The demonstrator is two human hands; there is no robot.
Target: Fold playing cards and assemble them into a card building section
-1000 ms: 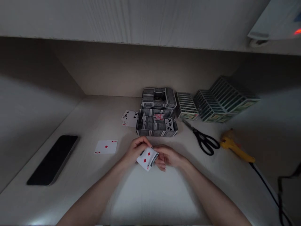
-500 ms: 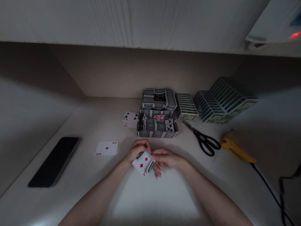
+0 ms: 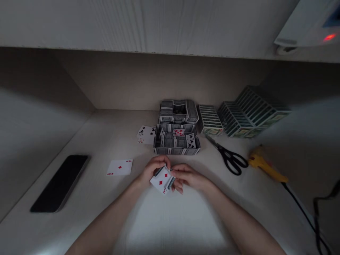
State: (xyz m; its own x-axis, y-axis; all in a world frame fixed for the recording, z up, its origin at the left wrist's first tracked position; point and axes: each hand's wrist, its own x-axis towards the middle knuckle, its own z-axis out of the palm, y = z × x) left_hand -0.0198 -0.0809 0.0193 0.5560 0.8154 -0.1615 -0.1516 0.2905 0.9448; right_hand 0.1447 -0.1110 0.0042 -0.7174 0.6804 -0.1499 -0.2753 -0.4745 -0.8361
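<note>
Both hands meet low over the middle of the desk. My left hand and my right hand pinch a folded playing card with red diamonds on its white face and a patterned back showing at its edges. Just beyond my fingers stands a low open box made of playing cards, with a few face-up cards lying inside it. A second card-built box sits behind it against the back wall.
An ace of diamonds lies face up to the left, and a dark phone farther left. Loose cards lie beside the box. Card-built blocks, black scissors and a yellow glue gun with its cable occupy the right.
The card between my fingers has shifted slightly left and been turned a little; my hands stay together at the same spot. Nothing else on the desk moved.
</note>
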